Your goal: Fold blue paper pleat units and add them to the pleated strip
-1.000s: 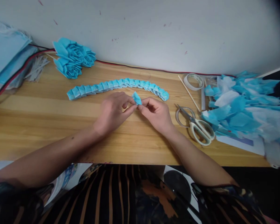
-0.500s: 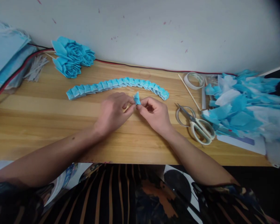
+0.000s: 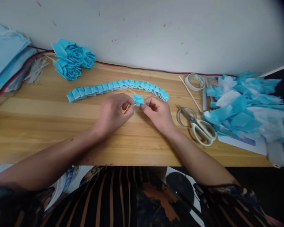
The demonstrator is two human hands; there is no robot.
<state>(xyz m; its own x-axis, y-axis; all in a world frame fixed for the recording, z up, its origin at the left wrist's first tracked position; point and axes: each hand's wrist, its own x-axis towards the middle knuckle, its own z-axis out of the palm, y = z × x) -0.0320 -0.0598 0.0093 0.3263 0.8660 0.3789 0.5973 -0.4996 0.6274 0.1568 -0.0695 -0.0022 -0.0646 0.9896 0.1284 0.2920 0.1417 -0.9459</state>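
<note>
A small folded blue fabric petal (image 3: pixel 139 99) is pinched between my two hands, over the middle of the wooden table. My left hand (image 3: pixel 115 110) grips its left end between thumb and forefinger. On the other side, my right hand (image 3: pixel 157 112) has thumb and forefinger closed on its right edge. Just behind the hands, several similar folded blue pieces lie overlapped in a curved row (image 3: pixel 109 86). The tips of my fingers partly cover the held petal.
Blue fabric roses (image 3: pixel 73 58) lie at the back left, near blue sheets (image 3: pixel 7 53) and white strips (image 3: pixel 36 70). To the right are scissors (image 3: pixel 200 126), tape rolls (image 3: pixel 194 82), a thin stick (image 3: pixel 190 93) and a heap of blue and white scraps (image 3: pixel 246 107). A cable (image 3: pixel 132 66) runs along the wall.
The petal between my hands has gone from narrow and upright to wider and more spread out. My fingertips have drawn slightly apart. The row behind has not been moved.
</note>
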